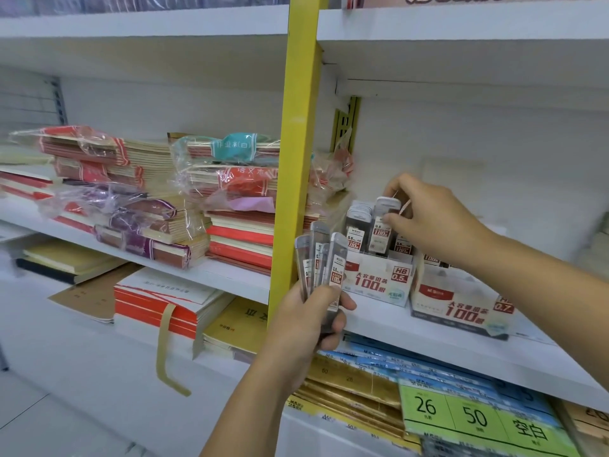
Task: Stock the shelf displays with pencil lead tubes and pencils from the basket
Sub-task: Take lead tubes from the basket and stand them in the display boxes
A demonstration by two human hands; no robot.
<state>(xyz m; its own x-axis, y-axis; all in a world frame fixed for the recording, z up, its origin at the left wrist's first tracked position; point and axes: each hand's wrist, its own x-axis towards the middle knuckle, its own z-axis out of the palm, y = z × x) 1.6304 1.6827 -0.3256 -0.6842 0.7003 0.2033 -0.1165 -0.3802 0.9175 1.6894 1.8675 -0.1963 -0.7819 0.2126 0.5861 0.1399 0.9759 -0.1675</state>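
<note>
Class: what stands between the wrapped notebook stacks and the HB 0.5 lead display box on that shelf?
In the head view, the yellow upright post stands between the notebook stacks and the display box; the left hand holds lead tubes up beside the post.

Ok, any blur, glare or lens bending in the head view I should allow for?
Head view: light is soft and even, with no hard shadows or glare; the wide lens tilts the yellow post and shelf edges; the right hand and its lead tube look slightly smeared, the far right edge blurred; the tube bundle in the left hand and the 0.5 box print read clearly.
</note>
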